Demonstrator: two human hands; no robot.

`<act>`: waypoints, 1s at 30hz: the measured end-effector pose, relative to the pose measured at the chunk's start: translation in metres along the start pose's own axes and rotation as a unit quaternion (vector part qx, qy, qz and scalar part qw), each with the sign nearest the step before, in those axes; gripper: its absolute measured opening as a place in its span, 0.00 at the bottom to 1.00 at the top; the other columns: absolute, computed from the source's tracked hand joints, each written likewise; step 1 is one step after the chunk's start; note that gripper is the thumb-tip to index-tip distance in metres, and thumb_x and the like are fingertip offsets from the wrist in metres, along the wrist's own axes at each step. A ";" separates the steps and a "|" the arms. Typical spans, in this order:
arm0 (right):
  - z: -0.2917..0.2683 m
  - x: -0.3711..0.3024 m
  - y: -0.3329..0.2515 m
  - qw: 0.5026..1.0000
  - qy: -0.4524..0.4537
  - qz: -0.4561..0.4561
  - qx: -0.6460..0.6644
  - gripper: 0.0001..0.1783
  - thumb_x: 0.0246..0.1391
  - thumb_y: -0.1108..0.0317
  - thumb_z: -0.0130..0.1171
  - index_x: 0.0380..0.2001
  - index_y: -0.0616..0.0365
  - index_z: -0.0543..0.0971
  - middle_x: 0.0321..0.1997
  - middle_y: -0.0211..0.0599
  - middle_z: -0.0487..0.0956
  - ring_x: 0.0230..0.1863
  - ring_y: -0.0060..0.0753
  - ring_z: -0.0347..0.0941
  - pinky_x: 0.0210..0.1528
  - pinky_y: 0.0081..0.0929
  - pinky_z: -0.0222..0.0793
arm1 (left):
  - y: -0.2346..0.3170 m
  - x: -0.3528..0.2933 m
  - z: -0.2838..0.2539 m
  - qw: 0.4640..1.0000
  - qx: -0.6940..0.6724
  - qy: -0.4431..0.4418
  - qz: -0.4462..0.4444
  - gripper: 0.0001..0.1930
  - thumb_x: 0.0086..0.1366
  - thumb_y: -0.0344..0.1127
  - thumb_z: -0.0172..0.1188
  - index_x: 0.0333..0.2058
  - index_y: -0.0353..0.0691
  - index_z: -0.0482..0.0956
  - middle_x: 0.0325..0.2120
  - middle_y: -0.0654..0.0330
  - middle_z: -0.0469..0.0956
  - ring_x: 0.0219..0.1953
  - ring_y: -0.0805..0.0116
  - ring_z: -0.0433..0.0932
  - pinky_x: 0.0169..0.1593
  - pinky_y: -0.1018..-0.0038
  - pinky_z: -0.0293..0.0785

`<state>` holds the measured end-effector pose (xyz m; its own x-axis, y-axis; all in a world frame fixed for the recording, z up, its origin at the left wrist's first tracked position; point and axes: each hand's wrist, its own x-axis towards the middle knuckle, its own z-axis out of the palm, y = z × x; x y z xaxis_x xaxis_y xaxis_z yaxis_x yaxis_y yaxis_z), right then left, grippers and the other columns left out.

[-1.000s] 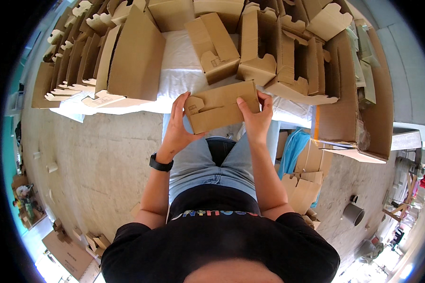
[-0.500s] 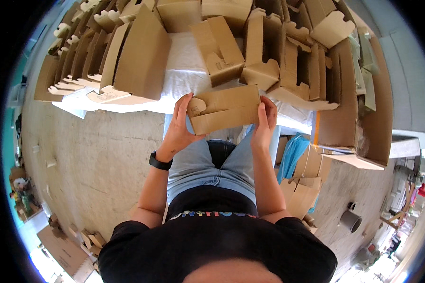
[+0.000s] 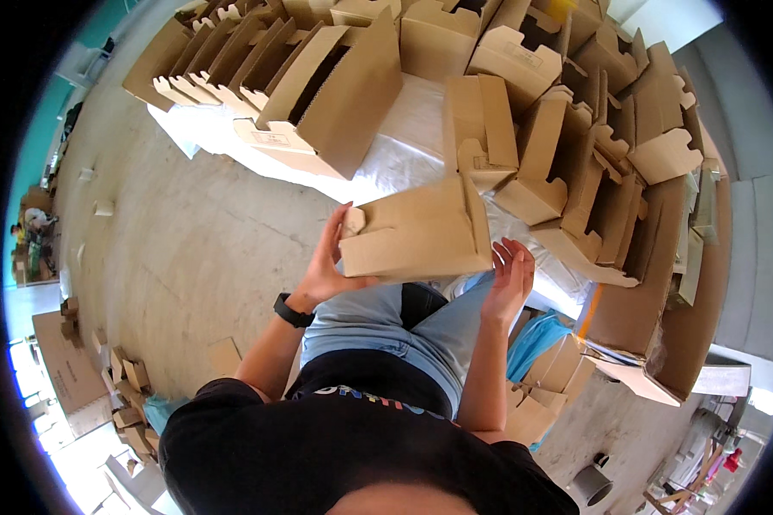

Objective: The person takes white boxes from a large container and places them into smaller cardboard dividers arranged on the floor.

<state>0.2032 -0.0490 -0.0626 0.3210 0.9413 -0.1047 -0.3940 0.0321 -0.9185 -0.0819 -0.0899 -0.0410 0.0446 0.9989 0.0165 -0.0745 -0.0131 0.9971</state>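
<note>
A closed brown cardboard box (image 3: 416,232) is held above my lap, its tucked tab toward the left end. My left hand (image 3: 325,262) grips that left end, thumb underneath and fingers on the far side. At the box's right end my right hand (image 3: 511,279) has its fingers spread, close to the lower right corner; whether the fingertips still touch the cardboard is hard to see. Just beyond lies another closed cardboard box (image 3: 481,129) on the white-covered table (image 3: 404,137).
Rows of open cardboard boxes (image 3: 258,56) stand at the far left, with more open boxes (image 3: 593,189) at the right. A large carton (image 3: 636,300) edges the table's right side. A blue plastic bag (image 3: 537,343) and cardboard lie below. A grey bin (image 3: 591,485) stands on the floor.
My right hand has come off its grip and opened. The box has tilted, showing its right end, while the left hand keeps hold. The whole view has turned.
</note>
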 end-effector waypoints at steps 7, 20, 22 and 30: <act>0.002 0.008 0.006 0.999 -0.002 0.020 -0.045 0.13 0.65 0.63 0.48 0.46 0.62 0.72 0.47 0.43 0.77 0.47 0.33 0.74 0.52 0.29 0.69 | 0.013 -0.010 0.006 0.990 0.068 0.093 0.079 0.63 0.38 0.38 0.78 0.68 0.39 0.43 0.62 0.56 0.55 0.66 0.61 0.54 0.67 0.65 0.50; -0.022 0.018 0.040 0.995 -0.002 0.028 -0.096 0.13 0.61 0.62 0.56 0.42 0.60 0.74 0.43 0.38 0.78 0.43 0.29 0.75 0.49 0.27 0.70 | 0.050 0.005 0.011 0.964 -0.043 0.227 0.134 0.66 0.39 0.50 0.77 0.68 0.38 0.38 0.67 0.53 0.45 0.68 0.58 0.50 0.68 0.61 0.50; -0.025 0.023 0.046 0.995 -0.006 0.020 -0.101 0.13 0.61 0.62 0.56 0.43 0.59 0.75 0.43 0.38 0.78 0.43 0.28 0.74 0.50 0.26 0.70 | 0.053 0.015 0.021 0.932 0.107 0.288 0.193 0.64 0.41 0.49 0.77 0.68 0.38 0.39 0.66 0.53 0.46 0.67 0.58 0.51 0.67 0.62 0.50; -0.030 0.024 0.055 0.994 -0.009 0.009 -0.113 0.12 0.60 0.64 0.58 0.41 0.60 0.76 0.42 0.37 0.79 0.42 0.28 0.75 0.49 0.25 0.71 | 0.028 0.076 0.065 0.869 0.313 0.364 0.121 0.60 0.45 0.30 0.75 0.67 0.38 0.36 0.63 0.42 0.41 0.65 0.45 0.50 0.64 0.56 0.53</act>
<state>0.2154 -0.0353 -0.1270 0.3003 0.9467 -0.1167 -0.1963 -0.0585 -0.9788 -0.0157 -0.0173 -0.0068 -0.5550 0.7252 0.4075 0.5733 -0.0215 0.8191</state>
